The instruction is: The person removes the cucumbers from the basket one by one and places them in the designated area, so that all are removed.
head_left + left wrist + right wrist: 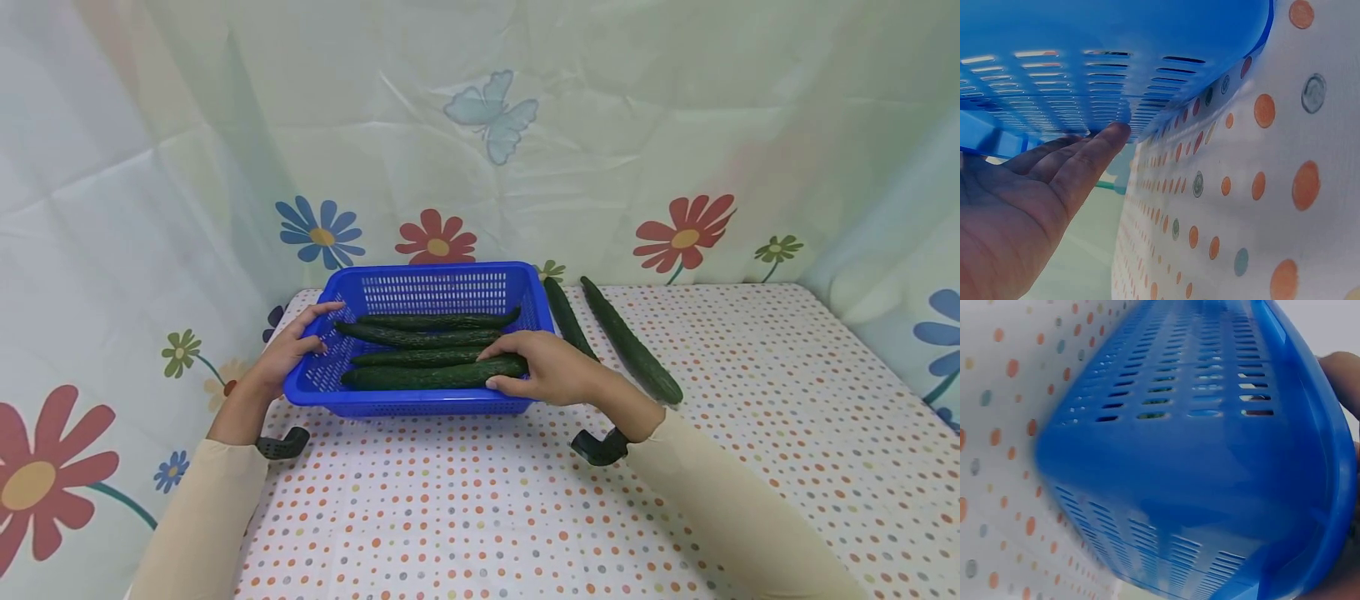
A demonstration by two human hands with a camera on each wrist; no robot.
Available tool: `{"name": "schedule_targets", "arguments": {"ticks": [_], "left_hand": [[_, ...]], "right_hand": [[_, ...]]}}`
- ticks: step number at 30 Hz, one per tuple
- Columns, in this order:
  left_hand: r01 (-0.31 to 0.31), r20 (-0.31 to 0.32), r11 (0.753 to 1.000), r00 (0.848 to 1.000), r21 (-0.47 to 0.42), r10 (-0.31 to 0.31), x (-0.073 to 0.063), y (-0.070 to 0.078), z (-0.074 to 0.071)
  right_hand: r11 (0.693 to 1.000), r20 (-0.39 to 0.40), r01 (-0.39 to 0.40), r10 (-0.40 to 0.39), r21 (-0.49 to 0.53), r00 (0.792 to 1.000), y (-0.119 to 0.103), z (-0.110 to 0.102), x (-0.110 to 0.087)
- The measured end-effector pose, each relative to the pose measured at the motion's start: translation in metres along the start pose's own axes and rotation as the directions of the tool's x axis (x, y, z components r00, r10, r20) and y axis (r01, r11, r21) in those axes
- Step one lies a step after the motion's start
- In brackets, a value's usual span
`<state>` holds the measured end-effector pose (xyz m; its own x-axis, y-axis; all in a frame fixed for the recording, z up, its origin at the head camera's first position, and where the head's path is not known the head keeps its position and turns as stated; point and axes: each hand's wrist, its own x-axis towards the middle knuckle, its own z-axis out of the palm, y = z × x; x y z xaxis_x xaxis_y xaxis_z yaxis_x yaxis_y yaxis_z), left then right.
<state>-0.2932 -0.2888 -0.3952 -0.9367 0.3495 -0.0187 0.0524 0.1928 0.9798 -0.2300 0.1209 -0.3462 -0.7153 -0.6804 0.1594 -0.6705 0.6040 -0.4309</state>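
Observation:
A blue plastic basket (420, 398) with slotted walls holds several long dark-green cucumbers lying side by side. My left hand (294, 343) is at the basket's left end, fingers reaching over the rim in the head view. From the left wrist, the same hand (1029, 194) shows straight fingers against the slotted wall. At the front right, my right hand (551, 367) reaches over the rim and holds the right end of the nearest cucumber (420, 377) between thumb and fingers. The right wrist view is mostly the basket's outer corner (1166, 462), with only part of that hand at its right edge.
Two more cucumbers lie right of the basket: one (567, 317) close beside it, the other (630, 342) farther right. A dotted cloth (435, 500) covers the table. Behind hangs a flowered curtain (585, 167). Dark curved pieces (283, 443) are at both wrists.

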Motion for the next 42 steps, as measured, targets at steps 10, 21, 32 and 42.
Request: {"name": "schedule_targets", "arguments": {"ticks": [10, 21, 32, 42], "left_hand": [[-0.023, -0.003, 1.000, 1.000, -0.002, 0.023, 0.000, -0.001, 0.001], [-0.018, -0.005, 1.000, 1.000, 0.002, 0.018, 0.000, 0.000, 0.001], [-0.019, -0.010, 1.000, 1.000, 0.020, 0.019, -0.001, 0.001, 0.002], [-0.022, -0.010, 0.999, 1.000, 0.024, 0.023, -0.002, 0.002, 0.001]], "right_hand": [[1.000, -0.126, 0.007, -0.008, -0.012, 0.992, -0.006, 0.003, -0.017], [0.998, -0.314, 0.053, -0.065, -0.046, 0.947, -0.011, 0.013, -0.031], [1.000, -0.432, 0.011, -0.017, -0.016, 0.902, -0.024, 0.020, -0.047], [0.991, -0.534, -0.064, 0.118, 0.118, 0.837, -0.037, 0.024, -0.068]]}}
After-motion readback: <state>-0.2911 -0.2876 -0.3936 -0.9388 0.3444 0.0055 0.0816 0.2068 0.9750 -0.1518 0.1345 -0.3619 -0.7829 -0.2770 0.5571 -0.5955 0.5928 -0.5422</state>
